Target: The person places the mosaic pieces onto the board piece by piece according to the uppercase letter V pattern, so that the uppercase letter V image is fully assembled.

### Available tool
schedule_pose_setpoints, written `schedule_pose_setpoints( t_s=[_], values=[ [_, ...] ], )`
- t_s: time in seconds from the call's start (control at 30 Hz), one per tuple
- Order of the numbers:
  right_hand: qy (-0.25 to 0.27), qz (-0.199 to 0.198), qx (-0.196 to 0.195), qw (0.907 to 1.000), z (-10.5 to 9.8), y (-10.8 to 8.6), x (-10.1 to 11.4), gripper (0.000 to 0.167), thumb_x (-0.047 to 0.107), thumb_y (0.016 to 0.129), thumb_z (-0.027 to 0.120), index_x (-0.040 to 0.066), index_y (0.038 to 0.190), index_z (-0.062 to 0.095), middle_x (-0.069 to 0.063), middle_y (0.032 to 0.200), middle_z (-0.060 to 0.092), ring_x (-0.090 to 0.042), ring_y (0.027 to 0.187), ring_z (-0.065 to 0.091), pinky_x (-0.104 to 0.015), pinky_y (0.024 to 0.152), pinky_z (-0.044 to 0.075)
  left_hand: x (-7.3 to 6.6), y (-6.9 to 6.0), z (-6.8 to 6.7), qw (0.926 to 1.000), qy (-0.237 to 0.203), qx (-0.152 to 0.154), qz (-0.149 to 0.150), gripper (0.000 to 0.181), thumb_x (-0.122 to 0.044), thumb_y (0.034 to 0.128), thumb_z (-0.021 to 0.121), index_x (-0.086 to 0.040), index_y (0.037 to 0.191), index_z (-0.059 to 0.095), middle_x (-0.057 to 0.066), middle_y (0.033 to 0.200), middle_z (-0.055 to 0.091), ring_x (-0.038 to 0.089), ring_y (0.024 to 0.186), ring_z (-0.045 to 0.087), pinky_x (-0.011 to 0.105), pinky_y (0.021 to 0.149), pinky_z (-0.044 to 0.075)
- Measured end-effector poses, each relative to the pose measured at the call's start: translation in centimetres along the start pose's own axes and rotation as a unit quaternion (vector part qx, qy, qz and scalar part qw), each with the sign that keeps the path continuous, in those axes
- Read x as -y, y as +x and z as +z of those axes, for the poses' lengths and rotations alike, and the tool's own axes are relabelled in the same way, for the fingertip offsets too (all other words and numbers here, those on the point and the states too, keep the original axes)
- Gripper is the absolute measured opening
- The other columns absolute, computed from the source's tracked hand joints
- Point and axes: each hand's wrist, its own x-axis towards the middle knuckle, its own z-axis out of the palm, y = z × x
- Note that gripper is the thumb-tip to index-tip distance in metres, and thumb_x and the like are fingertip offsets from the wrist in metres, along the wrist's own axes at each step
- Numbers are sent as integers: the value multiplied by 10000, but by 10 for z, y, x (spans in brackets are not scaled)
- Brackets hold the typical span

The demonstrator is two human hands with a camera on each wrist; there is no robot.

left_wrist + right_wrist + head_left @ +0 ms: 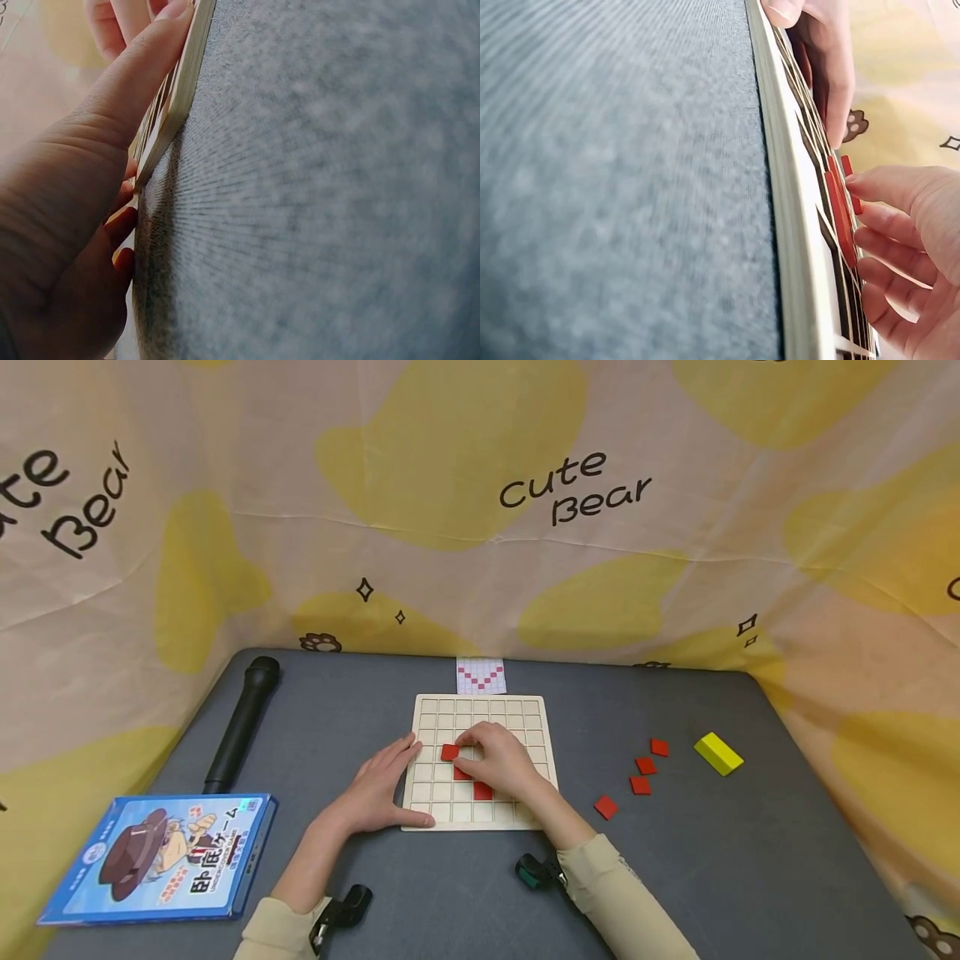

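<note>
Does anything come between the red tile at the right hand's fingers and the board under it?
Nothing visible does. The right hand pinches the red tile over the board, with no other object seen between them. The left hand lies at the board's left edge, apart from that tile.

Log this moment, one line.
left hand: touches grid board; right hand: pinches red tile; on board: other red tiles; right of board: four loose red tiles, yellow block
</note>
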Motion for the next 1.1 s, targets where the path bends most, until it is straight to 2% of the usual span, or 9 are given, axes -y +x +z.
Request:
schedule_pose_setpoints(
  t_s=[0.37, 0.67, 0.9, 1.1],
  values=[
    [-208, -11, -15, 9998, 5, 4, 4, 213, 265, 847, 725, 158, 1031, 733, 32, 1049, 664, -167, 991, 587, -329, 836, 481, 0, 0, 1, 10000, 31, -29, 28, 1121, -570, 685, 824, -24, 1517, 308, 151, 1587, 233, 383, 1432, 221, 658, 1049, 236],
    [-127, -65, -64, 9999, 6, -1, 1, 206, 282, 859, 736, 176, 1035, 726, 38, 1092, 646, -160, 1043, 577, -332, 876, 473, 2, 2, 3, 10000, 63, -24, 63, 1137, -604, 677, 813, -30, 1518, 308, 149, 1589, 229, 382, 1434, 218, 657, 1050, 237],
    [136, -116, -105, 9998, -4, -11, -3, 186, 247, 871, 730, 151, 1030, 724, 25, 1067, 651, -157, 1007, 583, -347, 892, 464, 2, 1, 4, 10000, 24, -29, 37, 1139, -603, 673, 816, -28, 1517, 311, 149, 1589, 229, 386, 1434, 215, 660, 1046, 238],
    [269, -115, -253, 9993, -17, -24, -14, 169, 197, 863, 718, 149, 1025, 728, 27, 1050, 656, -149, 925, 558, -341, 839, 452, 2, 0, 3, 10000, 9, -65, 2, 1139, -598, 671, 820, -31, 1517, 311, 149, 1587, 233, 386, 1433, 216, 653, 1049, 237]
  ],
)
